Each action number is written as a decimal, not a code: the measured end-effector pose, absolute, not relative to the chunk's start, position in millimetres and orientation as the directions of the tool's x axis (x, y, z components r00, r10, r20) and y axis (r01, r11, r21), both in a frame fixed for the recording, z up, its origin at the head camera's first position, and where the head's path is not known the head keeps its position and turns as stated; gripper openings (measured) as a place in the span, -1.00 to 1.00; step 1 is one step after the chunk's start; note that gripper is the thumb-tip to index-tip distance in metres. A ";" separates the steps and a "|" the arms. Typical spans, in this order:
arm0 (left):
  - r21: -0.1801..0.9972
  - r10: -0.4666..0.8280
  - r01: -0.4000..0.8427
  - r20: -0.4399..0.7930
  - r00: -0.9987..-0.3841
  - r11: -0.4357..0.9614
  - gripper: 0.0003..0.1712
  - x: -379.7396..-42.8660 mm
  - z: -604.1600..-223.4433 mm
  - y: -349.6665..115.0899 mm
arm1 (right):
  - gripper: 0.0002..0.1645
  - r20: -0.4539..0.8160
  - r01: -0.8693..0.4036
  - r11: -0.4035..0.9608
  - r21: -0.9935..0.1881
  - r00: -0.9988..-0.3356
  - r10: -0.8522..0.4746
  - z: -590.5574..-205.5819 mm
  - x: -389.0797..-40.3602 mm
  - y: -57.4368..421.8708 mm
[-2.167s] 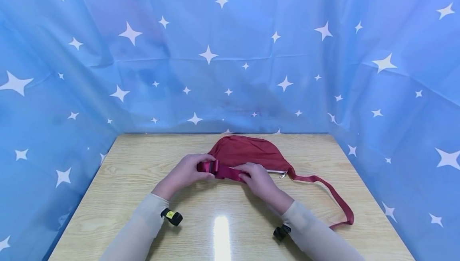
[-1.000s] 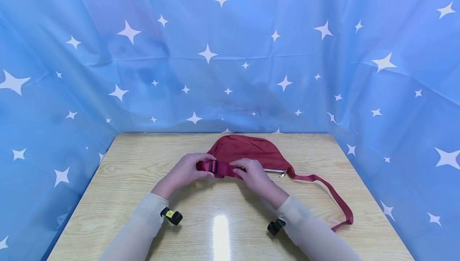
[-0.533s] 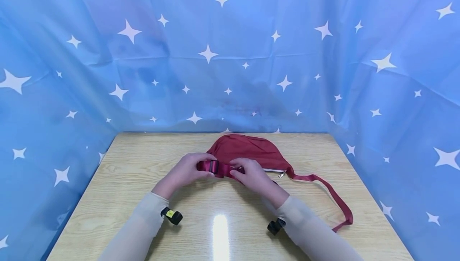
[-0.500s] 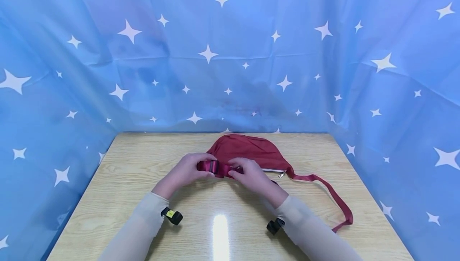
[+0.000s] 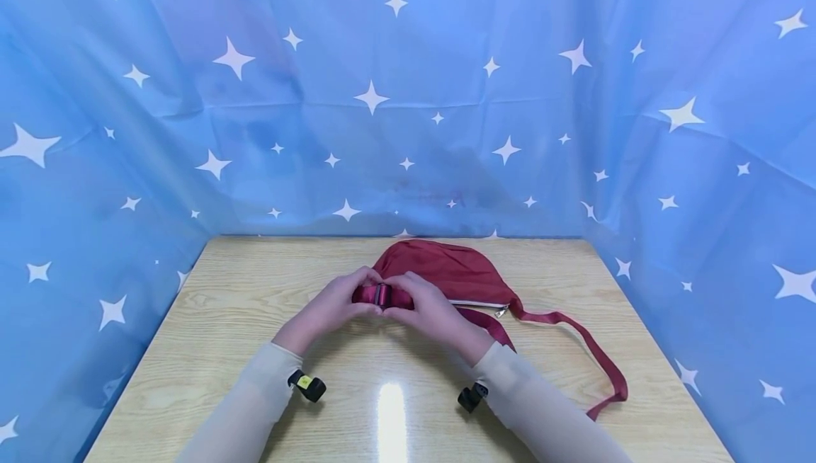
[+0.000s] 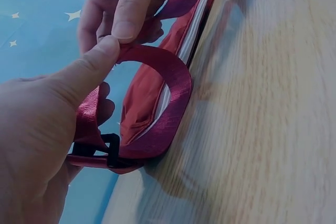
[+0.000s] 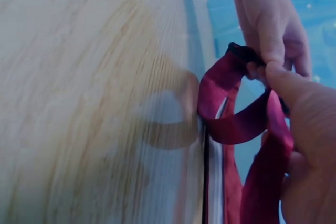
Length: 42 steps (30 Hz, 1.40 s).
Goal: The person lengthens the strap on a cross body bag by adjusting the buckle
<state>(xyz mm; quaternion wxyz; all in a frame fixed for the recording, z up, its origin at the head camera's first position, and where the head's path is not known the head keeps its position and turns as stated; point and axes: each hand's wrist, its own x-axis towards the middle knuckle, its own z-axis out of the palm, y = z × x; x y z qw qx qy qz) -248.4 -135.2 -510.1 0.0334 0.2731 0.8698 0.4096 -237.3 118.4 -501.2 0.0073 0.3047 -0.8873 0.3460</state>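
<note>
A dark red waist bag (image 5: 440, 268) lies toward the back of the table. My left hand (image 5: 328, 311) grips its red strap (image 6: 181, 90) beside a black slide buckle (image 6: 107, 148). From the other side my right hand (image 5: 433, 311) pinches the strap, the two thumbs meeting just in front of the buckle. Between the hands the webbing bows into a loop, plain in both wrist views. Past my right hand more strap (image 5: 494, 323) trails out toward the right forearm. The bag's near edge carries a white zipper with a metal pull (image 5: 501, 311).
The bag's other strap (image 5: 602, 353) curves over the right side of the wooden table (image 5: 255, 272) and passes under the right forearm. Blue cloth with white stars (image 5: 408, 130) encloses the back and sides. Each wrist wears a small black camera (image 5: 307, 385).
My right hand has slid left along the strap until its fingertips meet the left hand's at the buckle. More strap now shows behind it. The left hand and bag have barely moved.
</note>
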 end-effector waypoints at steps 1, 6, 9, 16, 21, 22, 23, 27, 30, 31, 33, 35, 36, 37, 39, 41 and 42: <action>0.734 0.500 0.441 0.158 -0.851 0.517 -0.45 -248.1 -510.0 -135.1 | -0.38 0.227 -0.550 0.579 -0.602 -0.813 -0.536 -501.4 -237.5 118.5; 0.696 0.495 0.466 0.182 -0.850 0.546 -0.34 -248.4 -511.0 -135.0 | -0.45 0.229 -0.561 0.605 -0.565 -0.811 -0.538 -503.1 -238.8 119.9; 0.600 0.501 0.528 0.232 -0.834 0.601 -0.30 -249.1 -510.9 -138.0 | -0.48 0.230 -0.557 0.612 -0.562 -0.815 -0.532 -504.8 -239.6 121.1; 0.348 0.514 0.607 0.329 -0.792 0.714 -0.35 -248.2 -509.0 -151.2 | -0.49 0.253 -0.555 0.613 -0.563 -0.821 -0.511 -503.0 -238.7 122.7; 0.293 0.527 0.620 0.340 -0.779 0.728 -0.37 -246.1 -506.4 -154.6 | -0.46 0.266 -0.562 0.622 -0.544 -0.819 -0.508 -500.5 -238.1 124.0; 0.288 0.526 0.618 0.339 -0.780 0.731 -0.37 -245.6 -506.1 -155.0 | -0.46 0.269 -0.568 0.621 -0.540 -0.816 -0.512 -500.5 -238.3 124.3; 0.283 0.524 0.614 0.336 -0.783 0.737 -0.37 -245.5 -506.1 -155.5 | -0.46 0.274 -0.575 0.618 -0.536 -0.811 -0.516 -500.3 -238.2 124.6; 0.283 0.505 0.600 0.344 -0.792 0.748 -0.39 -245.8 -505.8 -159.8 | -0.48 0.294 -0.584 0.593 -0.554 -0.804 -0.517 -498.9 -237.3 128.8; 0.315 0.490 0.593 0.349 -0.799 0.742 -0.42 -246.8 -505.4 -166.7 | -0.47 0.298 -0.574 0.589 -0.568 -0.811 -0.504 -497.3 -236.8 135.4; 0.330 0.486 0.589 0.346 -0.802 0.738 -0.42 -247.0 -505.4 -169.6 | -0.46 0.294 -0.570 0.593 -0.569 -0.814 -0.501 -496.7 -236.7 138.0; 0.370 0.479 0.583 0.339 -0.810 0.724 -0.43 -247.2 -505.3 -176.0 | -0.46 0.289 -0.566 0.599 -0.566 -0.817 -0.498 -495.7 -236.3 143.5; 0.397 0.480 0.579 0.327 -0.814 0.712 -0.44 -248.3 -507.0 -182.2 | -0.45 0.275 -0.563 0.609 -0.558 -0.818 -0.505 -494.9 -235.8 148.6; 0.403 0.484 0.581 0.324 -0.813 0.707 -0.44 -248.7 -507.8 -184.9 | -0.45 0.264 -0.562 0.616 -0.552 -0.818 -0.510 -494.8 -235.6 150.9; 0.406 0.489 0.586 0.325 -0.810 0.701 -0.44 -249.0 -508.4 -187.2 | -0.45 0.252 -0.559 0.622 -0.548 -0.820 -0.515 -494.8 -235.1 153.0; 0.413 0.499 0.591 0.317 -0.807 0.693 -0.45 -249.6 -509.7 -190.7 | -0.44 0.228 -0.552 0.632 -0.544 -0.822 -0.522 -495.9 -234.3 156.6; 0.405 0.509 0.596 0.310 -0.803 0.694 -0.45 -249.9 -510.5 -192.9 | -0.45 0.207 -0.546 0.644 -0.535 -0.824 -0.527 -498.4 -234.1 159.1; 0.402 0.513 0.598 0.306 -0.802 0.693 -0.45 -250.0 -510.6 -193.6 | -0.45 0.198 -0.543 0.648 -0.534 -0.825 -0.529 -499.7 -234.0 160.1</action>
